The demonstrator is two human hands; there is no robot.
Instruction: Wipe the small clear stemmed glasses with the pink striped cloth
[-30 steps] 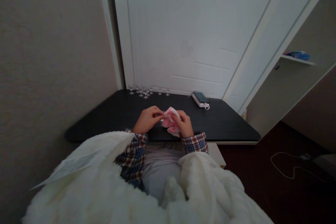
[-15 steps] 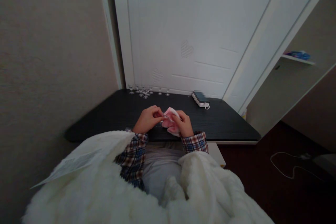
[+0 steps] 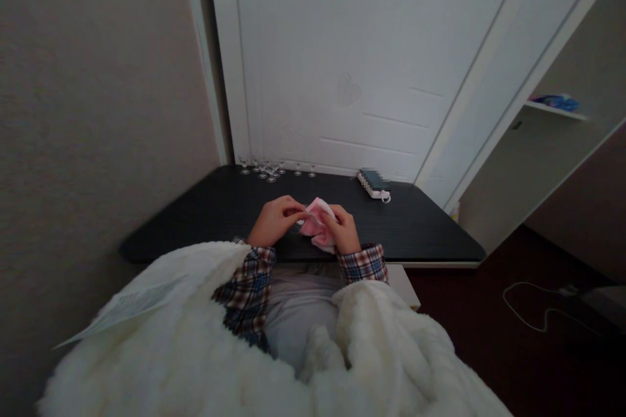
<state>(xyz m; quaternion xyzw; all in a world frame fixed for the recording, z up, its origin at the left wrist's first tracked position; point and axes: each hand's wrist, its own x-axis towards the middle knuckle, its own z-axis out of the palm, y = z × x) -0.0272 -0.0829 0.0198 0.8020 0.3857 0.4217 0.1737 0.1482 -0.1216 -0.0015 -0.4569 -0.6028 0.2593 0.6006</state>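
Both my hands are together over the near edge of a black table (image 3: 205, 221). My right hand (image 3: 345, 231) is closed round a pink and white cloth (image 3: 315, 225). My left hand (image 3: 274, 218) pinches a small clear glass item (image 3: 299, 227) against the cloth; the item is too small to make out fully. Plaid cuffs and a fluffy white coat cover my arms.
Several tiny clear stemmed glasses (image 3: 267, 169) stand in a row at the table's far edge by a white door (image 3: 352, 58). A phone on a white power bank (image 3: 374, 184) lies at the far right. A white cable (image 3: 531, 309) trails on the dark floor.
My hands have barely shifted; the fingers work slightly on the cloth and the small glass item. Nothing was picked up or put down.
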